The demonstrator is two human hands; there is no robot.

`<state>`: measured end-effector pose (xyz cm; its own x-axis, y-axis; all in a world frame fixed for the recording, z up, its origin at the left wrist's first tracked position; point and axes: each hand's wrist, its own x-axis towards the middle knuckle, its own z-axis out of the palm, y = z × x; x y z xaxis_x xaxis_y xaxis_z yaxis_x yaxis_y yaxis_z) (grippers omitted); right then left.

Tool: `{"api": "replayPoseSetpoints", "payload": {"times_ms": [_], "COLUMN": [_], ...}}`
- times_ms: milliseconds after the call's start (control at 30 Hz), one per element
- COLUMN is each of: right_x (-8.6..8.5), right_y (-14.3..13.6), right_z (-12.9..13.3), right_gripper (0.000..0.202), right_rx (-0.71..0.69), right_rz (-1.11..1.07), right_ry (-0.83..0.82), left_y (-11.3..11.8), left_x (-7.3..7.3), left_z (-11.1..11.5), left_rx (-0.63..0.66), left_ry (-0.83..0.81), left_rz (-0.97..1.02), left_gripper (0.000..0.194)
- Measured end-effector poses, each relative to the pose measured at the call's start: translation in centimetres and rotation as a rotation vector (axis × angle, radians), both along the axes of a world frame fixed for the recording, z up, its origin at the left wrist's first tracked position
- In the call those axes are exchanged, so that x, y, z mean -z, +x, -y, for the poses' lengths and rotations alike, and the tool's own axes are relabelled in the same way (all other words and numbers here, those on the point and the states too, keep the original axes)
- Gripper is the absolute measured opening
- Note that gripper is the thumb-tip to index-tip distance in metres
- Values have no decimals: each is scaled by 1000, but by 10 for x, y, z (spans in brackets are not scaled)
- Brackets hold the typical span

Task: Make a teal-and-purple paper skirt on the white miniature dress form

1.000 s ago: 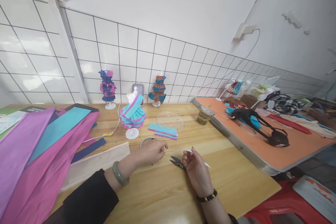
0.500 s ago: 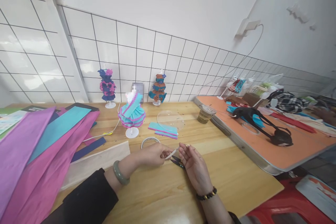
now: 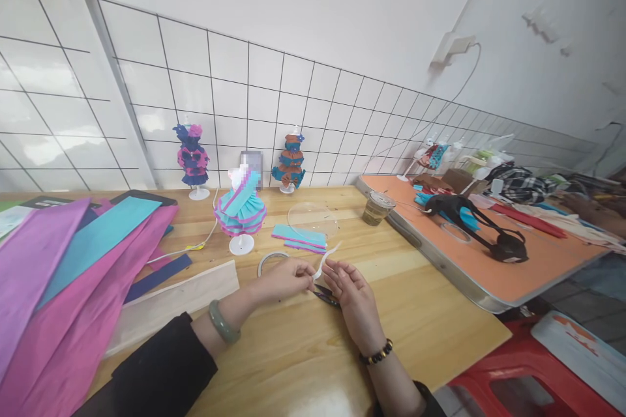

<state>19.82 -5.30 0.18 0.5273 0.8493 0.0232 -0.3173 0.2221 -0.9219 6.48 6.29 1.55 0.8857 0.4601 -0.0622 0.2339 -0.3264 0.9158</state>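
Note:
My left hand (image 3: 288, 278) is closed, its thumb and fingertips pinching the lower end of a thin white strip of tape (image 3: 321, 266). The strip curls up, its upper end loose in the air. Beside it, my right hand (image 3: 353, 296) is turned partly palm up with its fingers curled, the tips close to the strip. Whether they grip anything is hidden. Dark scissors (image 3: 325, 295) show below and between the hands, partly covered by the right one; I cannot tell whether they are held. A roll of tape (image 3: 264, 263) lies behind my left hand.
A doll-sized turquoise dress (image 3: 241, 208) stands behind the hands. Folded turquoise and pink strips (image 3: 299, 236) and a lidded cup (image 3: 377, 208) lie farther back. Coloured fabric (image 3: 92, 287) covers the left side. An orange table (image 3: 469, 267) with a black strap adjoins right.
The white strip, earlier stretched between both hands, now curls upward with its upper end loose. My hands are slightly closer together. The whole view has shifted a little.

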Motion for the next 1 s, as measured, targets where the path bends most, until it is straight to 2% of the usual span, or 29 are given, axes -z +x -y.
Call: {"api": "replayPoseSetpoints", "payload": {"times_ms": [133,200,533,667,800,933,1000], "right_x": [6,9,14,15,15,12,11], "right_y": [-1,-2,-1,0,-1,-6,-9], "right_z": [1,0,-1,0,2,3,4], "right_gripper": [23,22,17,16,14,14,15], "right_rx": [86,94,120,140,140,98,69], "right_rz": [524,640,911,1003,1100,1167,1200], "right_ry": [-61,-68,-72,-59,-34,-3,17], "left_y": [3,3,1,0,1,3,5], "left_x": [3,5,7,3,-4,-5,-2], "left_z": [1,2,3,4,6,8,7], "left_rx": [-19,-24,-5,20,41,-32,-86], "left_ry": [-72,-89,-115,-136,-162,-145,-132], "left_rz": [29,43,69,69,78,68,53], "left_gripper": [21,22,27,28,21,30,29]}}
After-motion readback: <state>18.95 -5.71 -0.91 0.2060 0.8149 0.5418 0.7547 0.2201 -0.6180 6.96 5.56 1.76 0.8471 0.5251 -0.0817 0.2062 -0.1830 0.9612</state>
